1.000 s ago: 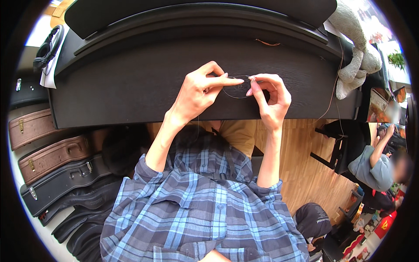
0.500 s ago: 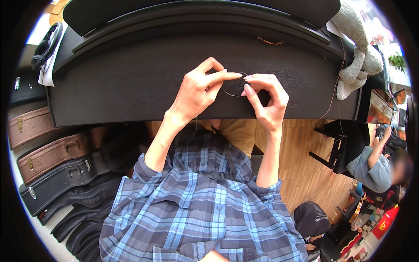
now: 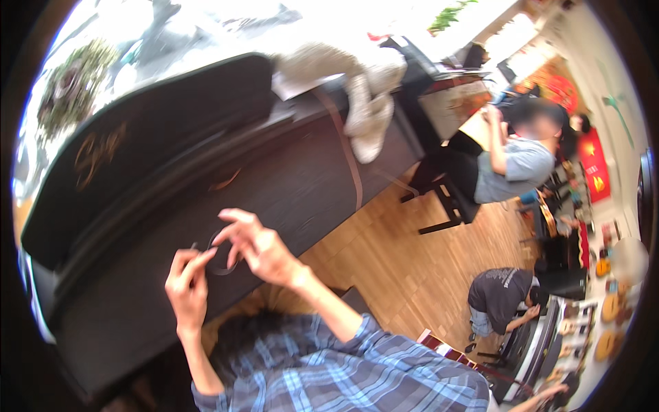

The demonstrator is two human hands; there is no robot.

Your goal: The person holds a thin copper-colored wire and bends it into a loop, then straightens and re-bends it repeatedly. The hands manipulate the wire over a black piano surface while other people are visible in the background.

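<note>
Over the black table point(image 3: 302, 192), view swung rightward since earlier: one thin wire loop point(image 3: 217, 273), between hands; left hand point(image 3: 187, 285), fingers pinching it; right hand point(image 3: 264, 254), fingers spread wider, grip I cannot tell. Grey plush toy point(image 3: 371, 103), tableside; wooden floor point(image 3: 391, 254); black chair point(image 3: 449, 196).

You, in a plaid shirt point(image 3: 329, 384)
Light blue checks cross dark navy cloth — your sleeves point(image 3: 364, 333) end along the forearms point(image 3: 328, 302), and your hands point(image 3: 271, 257) are bare.
</note>
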